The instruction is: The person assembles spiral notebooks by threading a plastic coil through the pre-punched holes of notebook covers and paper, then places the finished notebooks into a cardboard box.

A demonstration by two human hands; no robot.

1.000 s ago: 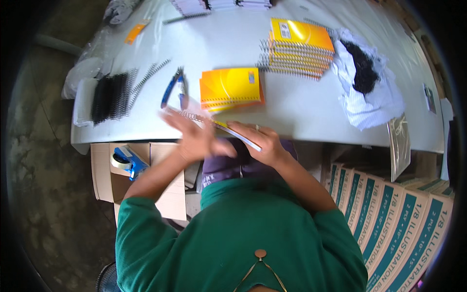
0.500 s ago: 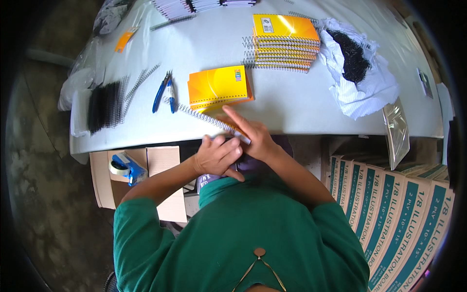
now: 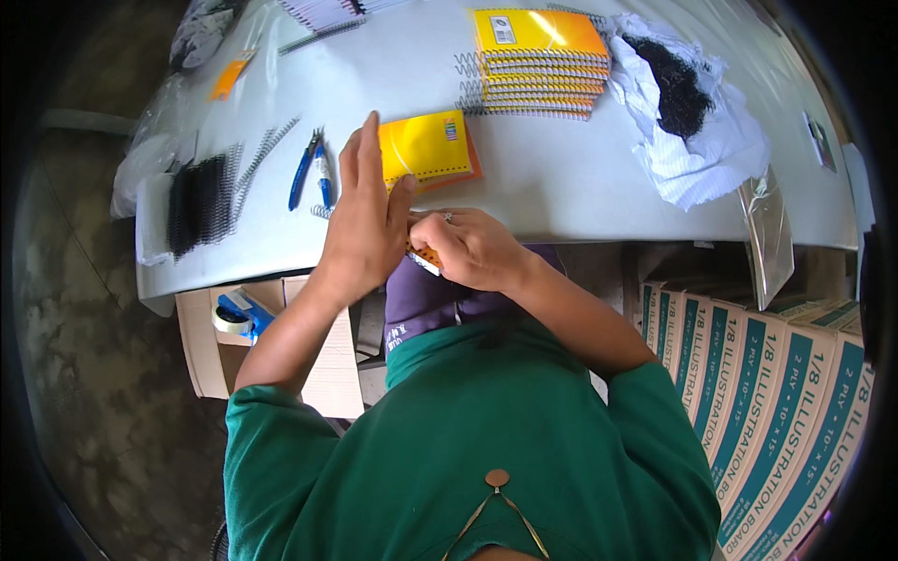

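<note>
At the table's near edge my right hand (image 3: 475,249) is closed round a small notebook (image 3: 427,258). Only an orange strip with punched holes and a white edge shows of it below the fingers. My left hand (image 3: 369,210) is open, its fingers stretched up and away, its palm close beside the notebook's left end. A loose end of a wire coil (image 3: 322,212) sticks out left of that hand; the rest is hidden behind it. Just beyond my hands lie yellow and orange punched notebooks (image 3: 430,147). Blue-handled pliers (image 3: 304,173) and a blue-and-white pen-like tool (image 3: 325,176) lie to the left.
A stack of coil-bound notebooks (image 3: 541,70) stands at the back. Black coils (image 3: 666,89) lie on crumpled white paper (image 3: 641,159) at right; more coils (image 3: 198,206) are at left. Boxes (image 3: 748,374) stand low right; a tape dispenser (image 3: 245,316) sits in an open carton (image 3: 201,351).
My left hand has risen from under the notebook and opened out at its left end, covering most of the coil. My right hand's pointing index finger has curled in round the notebook.
</note>
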